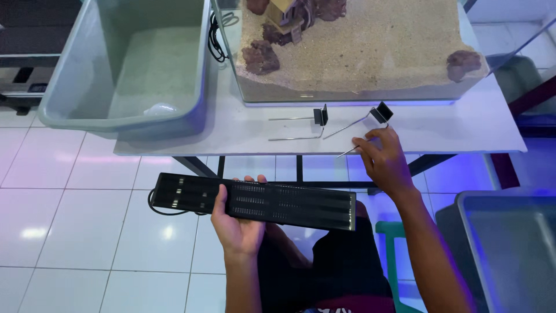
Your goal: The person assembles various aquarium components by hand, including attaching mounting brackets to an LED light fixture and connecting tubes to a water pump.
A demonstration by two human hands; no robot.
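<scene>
Light bar and wire bracket held below the tabletop edge

A long black aquarium light bar (255,201) is gripped from beneath by the left hand (236,226); the right hand (383,160) is pinched on a wire mounting bracket (364,127) on the white tabletop (463,124). A second bracket (301,124) lies beside it, before a sand-filled glass aquarium (359,52) and a grey plastic tub (130,64).

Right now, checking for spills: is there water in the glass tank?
No, the glass tank holds only dry-looking sand, rocks and a small house ornament.
</scene>
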